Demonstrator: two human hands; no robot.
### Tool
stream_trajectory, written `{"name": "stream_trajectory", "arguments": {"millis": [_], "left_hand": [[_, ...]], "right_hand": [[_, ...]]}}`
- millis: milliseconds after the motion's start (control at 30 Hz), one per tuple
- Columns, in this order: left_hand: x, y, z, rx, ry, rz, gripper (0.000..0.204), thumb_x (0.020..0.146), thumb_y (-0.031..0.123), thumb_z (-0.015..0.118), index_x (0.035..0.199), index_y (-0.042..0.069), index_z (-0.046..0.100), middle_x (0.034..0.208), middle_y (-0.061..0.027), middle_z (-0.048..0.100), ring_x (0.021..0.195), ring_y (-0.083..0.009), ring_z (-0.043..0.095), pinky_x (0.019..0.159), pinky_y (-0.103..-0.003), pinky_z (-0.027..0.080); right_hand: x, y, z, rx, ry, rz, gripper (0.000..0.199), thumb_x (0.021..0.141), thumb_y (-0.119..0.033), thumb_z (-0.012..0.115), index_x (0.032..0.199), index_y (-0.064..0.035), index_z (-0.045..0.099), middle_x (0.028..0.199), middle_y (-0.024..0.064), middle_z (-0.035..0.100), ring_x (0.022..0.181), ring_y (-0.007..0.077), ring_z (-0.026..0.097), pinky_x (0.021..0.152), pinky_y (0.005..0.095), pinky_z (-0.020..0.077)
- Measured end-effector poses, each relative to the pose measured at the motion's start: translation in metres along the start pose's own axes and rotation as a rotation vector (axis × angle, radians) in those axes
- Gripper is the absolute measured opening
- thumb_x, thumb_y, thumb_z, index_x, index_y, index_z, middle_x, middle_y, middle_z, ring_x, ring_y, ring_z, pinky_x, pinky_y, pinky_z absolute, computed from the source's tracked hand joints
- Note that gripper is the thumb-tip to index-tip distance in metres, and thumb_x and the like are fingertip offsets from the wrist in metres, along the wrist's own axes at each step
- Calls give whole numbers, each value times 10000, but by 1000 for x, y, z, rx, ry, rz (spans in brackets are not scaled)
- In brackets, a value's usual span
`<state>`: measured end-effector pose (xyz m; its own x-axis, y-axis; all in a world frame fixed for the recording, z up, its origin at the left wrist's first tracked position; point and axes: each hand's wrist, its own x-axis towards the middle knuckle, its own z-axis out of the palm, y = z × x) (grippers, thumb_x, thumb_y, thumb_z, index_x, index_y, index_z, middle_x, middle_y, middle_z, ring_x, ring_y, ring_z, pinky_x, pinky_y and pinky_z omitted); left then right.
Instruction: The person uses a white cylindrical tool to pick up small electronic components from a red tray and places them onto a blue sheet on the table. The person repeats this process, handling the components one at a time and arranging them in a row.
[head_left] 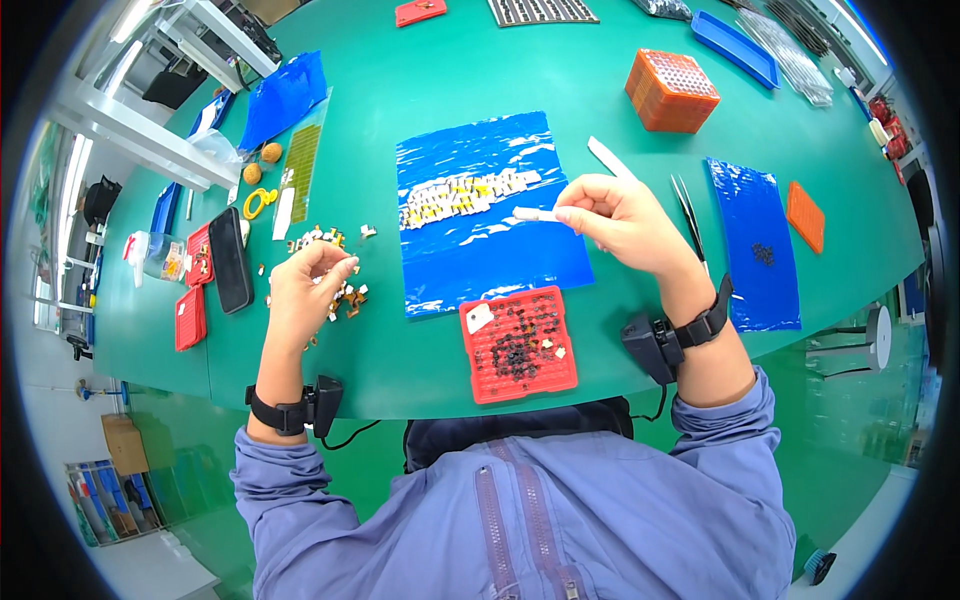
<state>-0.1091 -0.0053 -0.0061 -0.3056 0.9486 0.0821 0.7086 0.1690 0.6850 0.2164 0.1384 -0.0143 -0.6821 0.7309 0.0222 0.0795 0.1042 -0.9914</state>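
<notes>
Over a blue sheet (490, 268) bearing rows of white-and-yellow pieces (455, 198), the right hand (624, 222) pinches a pale strip (530, 214), its held end hidden. The left hand (308, 285), fingers curled, partly covers a loose pile of parts (350, 300); whether it grips any is unclear.

left hand (310, 285) — at small loose parts (350, 299) | right hand (622, 222) — pinching pale strip (533, 214) over blue sheet (500, 262)

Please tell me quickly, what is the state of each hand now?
Left hand: fingers curled, beside the small loose parts; whether it holds one cannot be told.
Right hand: closed, pinching a pale strip.
</notes>
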Motion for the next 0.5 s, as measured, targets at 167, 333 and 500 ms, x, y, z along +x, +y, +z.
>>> {"name": "stream_trajectory", "arguments": {"millis": [167,333,500], "left_hand": [[-5,8,2,128,-21,52,114,786,91,669,810,-3,608,651,-31,607,593,-87,567,546,-228,443],[-10,27,6,140,-53,187,88,796,83,655,829,4,638,657,-37,594,585,-115,547,538,-252,421],[-15,59,19,-357,-283,219,83,833,42,607,886,3,657,783,-28,580,709,-101,524,631,-222,399]], "right_hand": [[-1,-5,3,-14,-9,13,102,852,-108,618,840,-8,599,655,-57,499,576,7,408,488,176,327],[-2,-1,4,-8,-19,25,106,849,-116,625,856,-11,608,659,-50,516,579,11,421,493,176,335],[-6,-3,9,125,-157,-11,113,839,-109,640,886,-10,613,699,-29,563,621,19,475,524,182,372]]}}
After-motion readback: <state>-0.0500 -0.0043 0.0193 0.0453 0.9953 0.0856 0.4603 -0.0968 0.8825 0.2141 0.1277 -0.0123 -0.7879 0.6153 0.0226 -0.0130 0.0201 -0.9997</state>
